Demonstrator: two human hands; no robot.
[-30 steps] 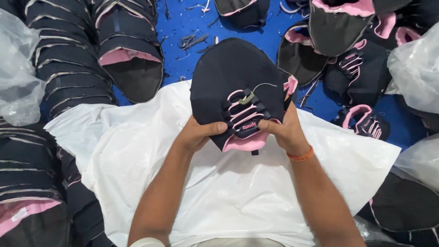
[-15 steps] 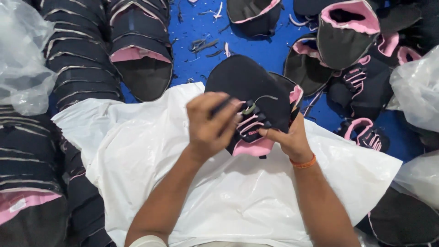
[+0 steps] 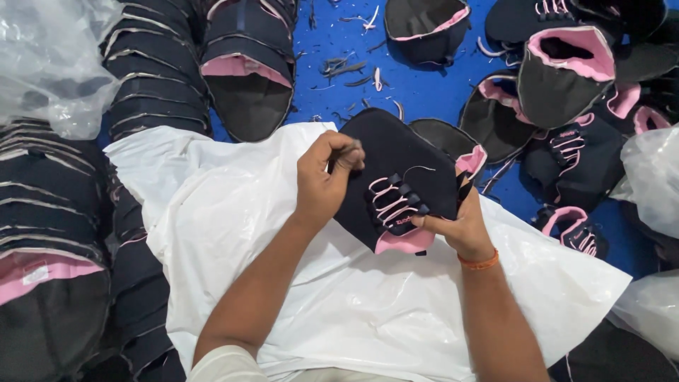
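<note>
The dark shoe upper (image 3: 396, 177) with pink laces and pink lining is held in the air above the white plastic sheet (image 3: 283, 283), near the middle of the blue floor (image 3: 424, 85). The right hand (image 3: 460, 226) cups it from below, thumb pressed against the laced front, its grip closed on the piece. The left hand (image 3: 322, 180) pinches the upper's far-left edge between thumb and curled fingers.

The piece looks light and soft, a fabric shell that bends where it is pressed; it will likely flop unless supported, so the firmer laced front and the stitched rim seem the best places to take hold.

One upper is in hand. On the right of the floor at least six loose uppers (image 3: 566, 64) lie scattered. At the left, nested stacks (image 3: 56, 212) stand in about four columns, too tightly packed to count. Thread scraps (image 3: 346, 67) lie at the top edge, and clear plastic bags (image 3: 49, 64) sit at both sides.
</note>
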